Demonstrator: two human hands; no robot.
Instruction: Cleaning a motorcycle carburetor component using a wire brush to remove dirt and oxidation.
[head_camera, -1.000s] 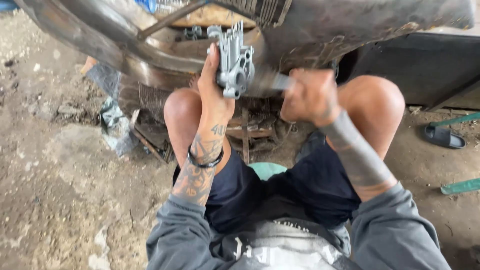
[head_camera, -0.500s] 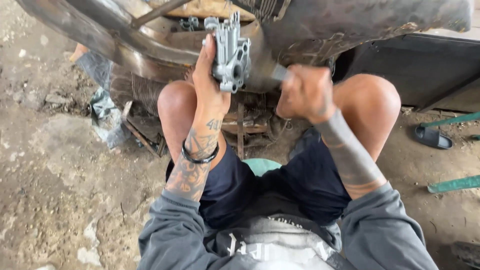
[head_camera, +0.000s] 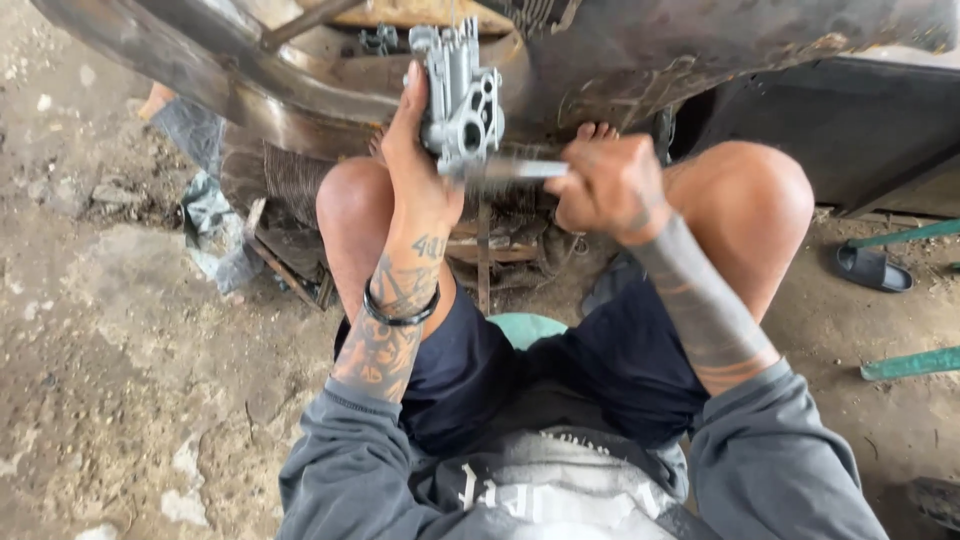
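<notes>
My left hand (head_camera: 415, 165) grips a grey cast-metal engine part (head_camera: 462, 100) and holds it upright in front of me, above my knees. My right hand (head_camera: 610, 185) is closed around the handle of a slim metal tool (head_camera: 515, 169), whose blurred shaft points left and touches the lower edge of the part. A black band circles my left wrist. I sit low on a teal stool (head_camera: 527, 328) with both knees raised.
A large rusty curved metal body (head_camera: 250, 70) arches across the top. Scrap, rags and wooden pieces (head_camera: 260, 240) lie beneath it. A dark sandal (head_camera: 873, 268) and green bars (head_camera: 910, 362) rest on the dirt floor at right. A dark panel (head_camera: 840, 140) stands behind my right knee.
The tool in my right hand keeps shifting against the metal part, and my right hand has moved slightly lower and closer. The left hand holds the part nearly still.
</notes>
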